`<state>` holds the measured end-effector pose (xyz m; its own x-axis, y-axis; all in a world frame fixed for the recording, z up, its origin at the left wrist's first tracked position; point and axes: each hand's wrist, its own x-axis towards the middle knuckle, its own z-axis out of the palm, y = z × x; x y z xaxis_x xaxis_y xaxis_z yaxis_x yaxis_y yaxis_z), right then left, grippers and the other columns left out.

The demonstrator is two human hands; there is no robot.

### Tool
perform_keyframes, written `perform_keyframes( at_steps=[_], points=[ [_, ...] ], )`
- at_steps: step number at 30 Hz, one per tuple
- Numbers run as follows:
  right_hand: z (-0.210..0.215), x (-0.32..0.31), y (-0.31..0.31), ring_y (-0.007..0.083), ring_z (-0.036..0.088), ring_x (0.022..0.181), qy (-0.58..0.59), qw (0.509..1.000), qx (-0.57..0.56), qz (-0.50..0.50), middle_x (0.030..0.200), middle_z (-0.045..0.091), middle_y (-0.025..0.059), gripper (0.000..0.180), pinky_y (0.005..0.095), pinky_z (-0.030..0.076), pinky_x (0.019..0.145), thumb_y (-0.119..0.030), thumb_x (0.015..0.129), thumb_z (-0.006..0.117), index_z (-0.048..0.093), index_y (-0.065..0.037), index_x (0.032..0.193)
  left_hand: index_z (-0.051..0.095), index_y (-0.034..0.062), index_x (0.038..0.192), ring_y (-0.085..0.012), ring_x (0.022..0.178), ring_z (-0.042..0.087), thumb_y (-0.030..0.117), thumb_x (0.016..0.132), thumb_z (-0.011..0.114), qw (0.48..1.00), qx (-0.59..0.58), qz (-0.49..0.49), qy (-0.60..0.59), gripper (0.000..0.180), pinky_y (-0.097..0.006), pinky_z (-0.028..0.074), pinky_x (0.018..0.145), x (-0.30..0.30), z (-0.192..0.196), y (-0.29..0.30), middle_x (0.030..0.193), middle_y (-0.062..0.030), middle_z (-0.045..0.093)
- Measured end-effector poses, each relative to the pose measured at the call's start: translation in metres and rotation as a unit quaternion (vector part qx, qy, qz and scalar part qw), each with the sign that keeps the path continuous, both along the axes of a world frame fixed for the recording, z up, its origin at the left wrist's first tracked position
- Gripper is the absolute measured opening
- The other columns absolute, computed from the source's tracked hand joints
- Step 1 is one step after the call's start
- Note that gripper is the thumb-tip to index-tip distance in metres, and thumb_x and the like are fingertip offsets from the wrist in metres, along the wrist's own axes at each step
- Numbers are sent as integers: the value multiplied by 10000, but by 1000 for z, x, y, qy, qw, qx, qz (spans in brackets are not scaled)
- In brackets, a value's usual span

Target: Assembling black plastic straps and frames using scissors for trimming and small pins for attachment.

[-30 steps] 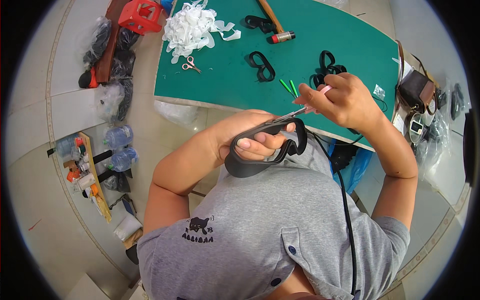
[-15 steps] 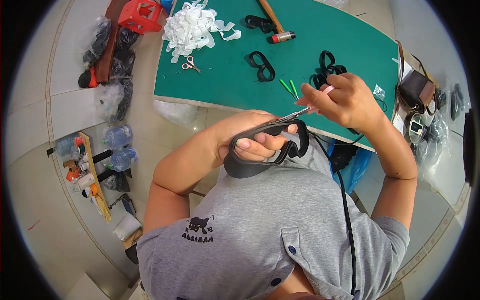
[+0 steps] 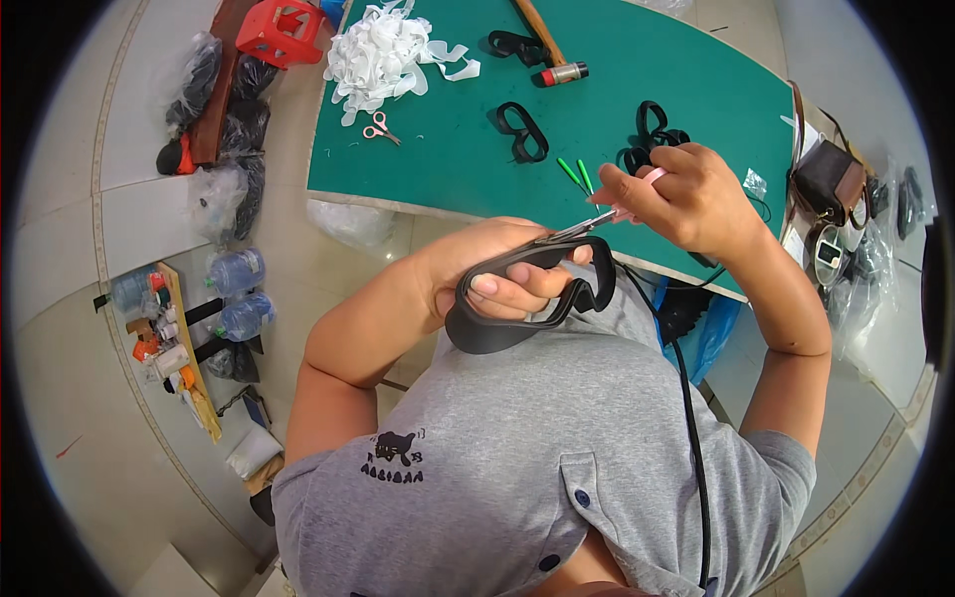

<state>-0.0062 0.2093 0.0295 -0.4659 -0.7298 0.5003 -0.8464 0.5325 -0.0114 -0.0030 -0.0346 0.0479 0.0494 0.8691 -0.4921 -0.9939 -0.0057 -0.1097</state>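
Note:
My left hand [image 3: 512,289] is closed around a black goggle frame [image 3: 487,333], its fingers passing through the lens opening. The frame is held in front of my chest, just off the table's near edge. In my right hand [image 3: 686,204] is a pair of small scissors [image 3: 582,229] with pink handles, my fingers in the loops. The blades point left and lie at the frame's upper rim, close to my left fingertips. Whether they touch the rim I cannot tell. Beyond my right hand, green-handled tweezers [image 3: 576,177] lie on the green table [image 3: 448,169].
Further goggle frames [image 3: 522,132] lie on the table, with a black bundle [image 3: 652,134] behind my right hand. A hammer [image 3: 563,74], a second pair of scissors [image 3: 379,129] and a heap of white strips [image 3: 376,60] are farther off. A black cable [image 3: 686,398] hangs down my front.
The scissors have turned very slightly at the frame's rim. The goggle frame and both arms stay almost where they were.

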Motion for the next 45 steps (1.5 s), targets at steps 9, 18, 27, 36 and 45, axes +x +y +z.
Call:
perform_keyframes(
  at_steps=[9,18,27,36,45],
  points=[
    [0,-1,-2,100,385,478,12,1000,2,9,535,311,-48,397,247,293,412,-215,658,788,621,-80,992,451,24,1064,-38,290,370,218,1009,297,1000,-5,5,-6,254,-174,241,212,0,0,2,504,25,323],
    [-1,-2,1,96,376,467,-7,1000,-8,7,536,303,-48,403,242,286,404,-220,646,802,620,-72,974,443,36,1058,-30,291,357,212,1004,306,1000,3,2,-1,230,-173,238,220,-2,1,1,514,26,324],
    [-5,-1,1,96,375,460,-4,1000,0,20,527,295,-52,402,235,295,396,-235,649,806,622,-69,966,442,39,1070,-24,298,350,190,994,297,996,-50,-40,64,222,-169,243,228,-1,2,-1,523,26,339],
    [2,2,-4,140,500,497,-32,999,23,13,472,454,-18,286,270,401,412,-205,723,715,607,-59,945,427,32,1088,-35,301,361,162,986,305,999,-15,-32,40,205,-174,245,225,0,-2,-2,530,16,341],
    [-6,1,-8,102,379,465,-10,999,-29,21,523,341,-52,410,243,302,405,-206,645,805,629,-82,994,410,21,1077,-54,298,388,158,991,289,1000,14,-12,-26,202,-181,250,213,1,-4,-1,525,2,338]
  ],
)
